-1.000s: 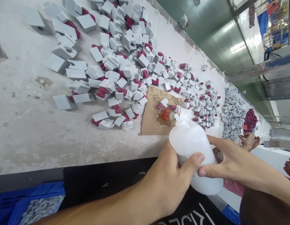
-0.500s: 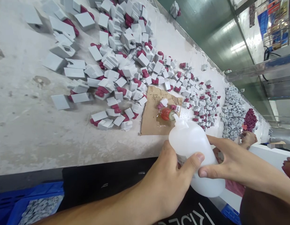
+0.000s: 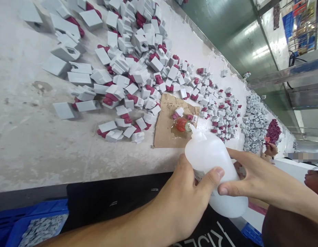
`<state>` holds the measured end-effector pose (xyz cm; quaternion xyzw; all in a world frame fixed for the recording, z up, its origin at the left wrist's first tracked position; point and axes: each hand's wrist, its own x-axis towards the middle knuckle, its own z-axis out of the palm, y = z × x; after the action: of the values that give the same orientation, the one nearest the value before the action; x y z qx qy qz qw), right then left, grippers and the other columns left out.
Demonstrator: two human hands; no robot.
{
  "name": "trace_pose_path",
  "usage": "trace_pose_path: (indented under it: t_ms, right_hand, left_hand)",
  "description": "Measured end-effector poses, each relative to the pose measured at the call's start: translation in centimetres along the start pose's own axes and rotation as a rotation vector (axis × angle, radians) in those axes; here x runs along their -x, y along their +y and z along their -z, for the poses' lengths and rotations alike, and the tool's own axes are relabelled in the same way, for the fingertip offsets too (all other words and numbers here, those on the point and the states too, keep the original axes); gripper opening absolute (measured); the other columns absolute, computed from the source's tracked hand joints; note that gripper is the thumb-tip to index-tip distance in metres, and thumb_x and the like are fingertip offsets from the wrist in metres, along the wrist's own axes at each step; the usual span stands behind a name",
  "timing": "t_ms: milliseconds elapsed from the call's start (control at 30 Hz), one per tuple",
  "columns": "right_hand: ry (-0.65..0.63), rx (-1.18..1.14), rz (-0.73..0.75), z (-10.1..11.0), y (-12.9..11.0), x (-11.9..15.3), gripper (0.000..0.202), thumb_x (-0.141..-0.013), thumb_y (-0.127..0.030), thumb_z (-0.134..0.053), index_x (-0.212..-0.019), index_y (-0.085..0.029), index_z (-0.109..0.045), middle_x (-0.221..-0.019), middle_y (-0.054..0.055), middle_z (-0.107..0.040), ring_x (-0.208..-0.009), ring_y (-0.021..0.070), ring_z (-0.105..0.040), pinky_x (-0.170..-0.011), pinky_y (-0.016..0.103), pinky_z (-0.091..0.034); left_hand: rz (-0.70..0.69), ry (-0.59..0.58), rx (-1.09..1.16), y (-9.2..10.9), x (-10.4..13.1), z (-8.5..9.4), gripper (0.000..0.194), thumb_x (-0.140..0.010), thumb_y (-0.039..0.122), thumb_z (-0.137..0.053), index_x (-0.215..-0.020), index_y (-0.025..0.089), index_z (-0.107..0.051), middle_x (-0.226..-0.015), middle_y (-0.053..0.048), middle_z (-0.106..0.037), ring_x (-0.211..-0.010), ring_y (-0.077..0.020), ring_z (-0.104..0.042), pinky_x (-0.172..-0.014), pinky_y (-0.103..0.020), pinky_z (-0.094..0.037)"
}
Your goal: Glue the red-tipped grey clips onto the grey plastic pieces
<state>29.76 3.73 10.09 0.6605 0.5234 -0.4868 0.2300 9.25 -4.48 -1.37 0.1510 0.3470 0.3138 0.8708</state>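
Note:
A translucent white plastic squeeze bottle point(image 3: 212, 157) is tilted, its nozzle pointing at the mouth of a small red-orange container point(image 3: 181, 125). My left hand point(image 3: 192, 192) is closed around the bottle's near side, thumb across it. From the other side my right hand point(image 3: 246, 175) grips the bottle too, its fingers partly hidden behind it. The container stands on a piece of brown cardboard point(image 3: 162, 133), with wet patches around it. Beside it on the cardboard lie two small grey-and-maroon plastic parts point(image 3: 178, 112).
Many grey-and-maroon parts point(image 3: 123, 82) spread over the white worktop point(image 3: 71, 154). Farther right lie a grey pile point(image 3: 255, 123) and a maroon pile point(image 3: 273, 132), where a co-worker's hand point(image 3: 271, 150) works. A blue crate point(image 3: 12, 233) of small pieces stands lower left.
My hands and the bottle stay almost still. The view shifts slightly. At the far right, the co-worker's hand has moved up a little near the maroon pile.

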Motion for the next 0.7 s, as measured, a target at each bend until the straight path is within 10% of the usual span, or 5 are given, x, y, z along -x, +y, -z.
trace_pose_path:
  t_ms: [700]
  right_hand:
    - [0.027, -0.052, 0.019, -0.51, 0.77, 0.33, 0.058, -0.08, -0.059, -0.103, -0.125, -0.029, -0.081, -0.117, 0.002, -0.089, -0.107, 0.0365, -0.082, -0.081, 0.036, -0.063]
  left_hand:
    - [0.017, 0.009, -0.091, 0.23, 0.12, -0.13, 0.075, -0.105, 0.071, -0.078, -0.163, 0.025, -0.063, -0.139, -0.018, -0.081, -0.144, -0.0453, -0.073, -0.112, -0.06, -0.068]
